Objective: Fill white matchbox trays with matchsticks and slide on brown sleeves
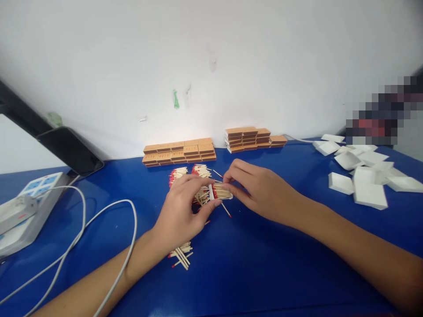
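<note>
My left hand (pixel 185 202) grips a small white matchbox tray (pixel 211 193) between thumb and fingers at its left end. Wooden matches (pixel 220 192) with red heads fill the tray lengthwise. At the tray's right end, my right hand (pixel 262 191) is closed, thumb and fingertips on the matches; its exact grip is partly hidden. One loose match (pixel 226 210) lies just below the tray. Behind and under my left hand are piles of matches (pixel 200 170), partly covered by it. Another small heap of matches (pixel 183 252) lies nearer, beside my left wrist.
Orange matchboxes stand stacked along the wall in a left row (pixel 178 154) and a right stack (pixel 243 138). Several white trays (pixel 370 189) lie scattered at right. A power strip (pixel 39 211), white cable (pixel 135 220) and black phone-like object (pixel 71 149) occupy the left of the blue table (pixel 264 268).
</note>
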{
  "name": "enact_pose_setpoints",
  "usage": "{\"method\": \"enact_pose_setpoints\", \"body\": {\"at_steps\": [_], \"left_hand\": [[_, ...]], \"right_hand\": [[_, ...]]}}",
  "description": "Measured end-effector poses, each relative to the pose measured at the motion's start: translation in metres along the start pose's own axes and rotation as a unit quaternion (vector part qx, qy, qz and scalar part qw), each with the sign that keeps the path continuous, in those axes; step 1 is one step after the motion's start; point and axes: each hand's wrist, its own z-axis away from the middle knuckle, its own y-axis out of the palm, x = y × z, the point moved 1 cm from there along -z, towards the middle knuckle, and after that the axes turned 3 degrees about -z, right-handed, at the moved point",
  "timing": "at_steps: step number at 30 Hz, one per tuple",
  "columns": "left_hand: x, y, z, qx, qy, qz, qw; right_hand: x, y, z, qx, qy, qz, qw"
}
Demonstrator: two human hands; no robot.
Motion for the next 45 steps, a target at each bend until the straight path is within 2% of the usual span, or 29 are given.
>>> {"method": "enact_pose_setpoints", "body": {"at_steps": [11,22,30,35,38,40,42,44,45], "left_hand": [[0.000,-0.001,0.000,-0.003,0.001,0.010,1.000],[-0.002,-0.005,-0.002,-0.030,-0.016,0.030,0.999],[-0.003,-0.004,-0.001,-0.033,-0.015,0.039,0.999],[-0.002,-0.004,-0.002,-0.039,-0.018,0.037,0.998],[-0.001,-0.004,-0.003,-0.047,-0.037,0.030,0.998],[0.000,-0.005,-0.003,-0.056,-0.052,0.027,0.997],[0.001,-0.007,-0.003,-0.063,-0.062,0.025,0.996],[0.001,-0.007,-0.003,-0.066,-0.066,0.022,0.995],[0.001,-0.008,-0.003,-0.066,-0.065,0.022,0.995]], "right_hand": [[-0.002,0.000,-0.001,-0.007,0.023,-0.032,0.999],[-0.003,-0.002,-0.003,-0.013,0.096,-0.152,0.984],[-0.002,0.001,-0.006,-0.018,0.159,-0.251,0.955],[-0.004,0.005,-0.007,0.004,0.181,-0.294,0.938],[-0.024,0.004,-0.010,-0.022,0.184,-0.273,0.944],[-0.049,-0.004,-0.014,-0.089,0.185,-0.198,0.959],[-0.080,-0.017,-0.021,-0.160,0.206,-0.093,0.961],[-0.109,-0.031,-0.029,-0.166,0.193,0.017,0.967],[-0.122,-0.037,-0.034,-0.141,0.164,0.065,0.974]]}}
